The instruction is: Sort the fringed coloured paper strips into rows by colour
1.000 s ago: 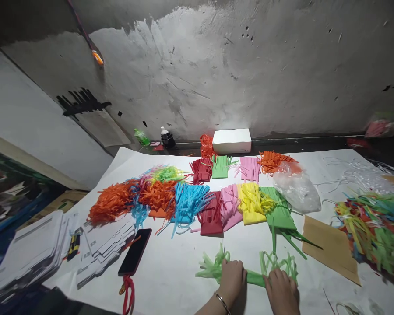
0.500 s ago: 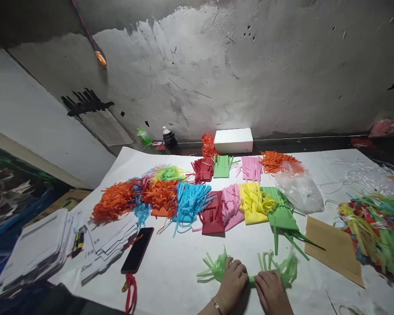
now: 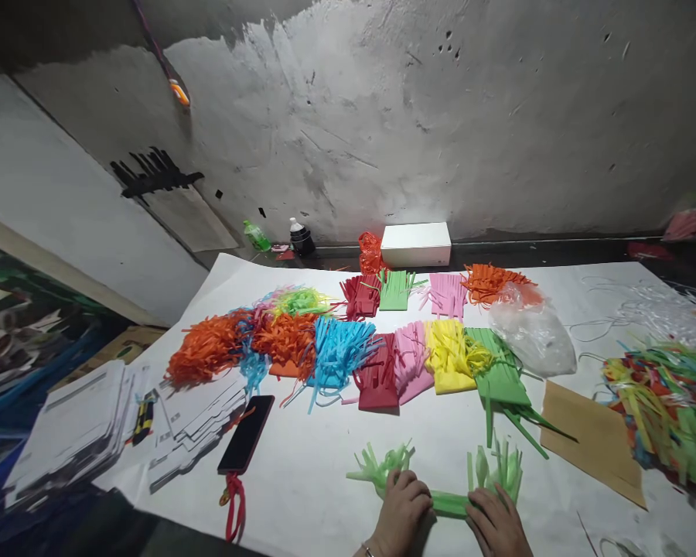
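Note:
A light green fringed paper strip (image 3: 448, 504) lies crosswise near the front of the table, rolled narrow in the middle with loose fringe fanning out at both ends. My left hand (image 3: 404, 507) is closed over its left part, fingers curled down on the paper. On the right part rests my right hand (image 3: 495, 520), its fingers also bent over the roll. The bare middle of the roll shows between both hands. Beyond them sit folded fringed paper pieces in dark red (image 3: 378, 379), yellow (image 3: 449, 363), blue (image 3: 336, 348) and green (image 3: 499, 367).
A phone (image 3: 247, 435) with a red strap and stacked white cards (image 3: 197, 422) lie left. Brown card (image 3: 591, 441) and a heap of coloured strips (image 3: 667, 410) lie right, near a clear plastic bag (image 3: 537, 336). A white box (image 3: 416, 244) stands by the wall.
My hands have moved apart along the green paper, so more of its rolled middle shows between them. The camera view has shifted slightly.

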Demonstrator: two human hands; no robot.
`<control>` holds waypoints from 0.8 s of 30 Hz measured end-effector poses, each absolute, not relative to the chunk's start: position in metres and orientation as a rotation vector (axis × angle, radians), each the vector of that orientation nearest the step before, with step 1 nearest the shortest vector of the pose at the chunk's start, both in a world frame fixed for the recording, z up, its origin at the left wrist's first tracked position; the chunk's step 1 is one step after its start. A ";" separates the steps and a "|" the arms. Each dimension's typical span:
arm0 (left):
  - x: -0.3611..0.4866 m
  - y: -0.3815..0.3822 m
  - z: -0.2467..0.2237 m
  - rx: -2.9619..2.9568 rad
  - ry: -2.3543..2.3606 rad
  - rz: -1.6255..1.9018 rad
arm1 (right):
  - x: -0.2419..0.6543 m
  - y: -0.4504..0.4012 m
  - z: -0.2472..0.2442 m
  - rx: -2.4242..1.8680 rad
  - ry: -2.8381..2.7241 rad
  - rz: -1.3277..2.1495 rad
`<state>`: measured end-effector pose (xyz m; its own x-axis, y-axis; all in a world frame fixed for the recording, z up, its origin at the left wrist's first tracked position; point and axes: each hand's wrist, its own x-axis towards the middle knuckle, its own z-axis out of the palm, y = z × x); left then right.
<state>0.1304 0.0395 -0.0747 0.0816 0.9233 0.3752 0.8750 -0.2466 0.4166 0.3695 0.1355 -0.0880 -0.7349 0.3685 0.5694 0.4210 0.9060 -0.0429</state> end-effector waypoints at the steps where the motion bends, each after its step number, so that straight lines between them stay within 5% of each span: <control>1: 0.132 0.039 -0.071 2.173 1.892 0.866 | 0.367 0.134 -0.089 -0.618 -2.466 -0.108; 12: 0.152 0.054 -0.058 1.694 2.307 0.533 | 0.339 0.128 -0.079 -1.082 -2.350 0.031; 24: 0.125 0.050 -0.075 2.527 1.894 0.689 | 0.316 0.114 -0.086 -0.728 -2.376 0.230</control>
<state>0.1250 0.0495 -0.0750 0.2239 0.8950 0.3858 0.9336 -0.3106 0.1786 0.3163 0.1138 -0.0862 -0.6453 0.5553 0.5247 0.4443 0.8315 -0.3336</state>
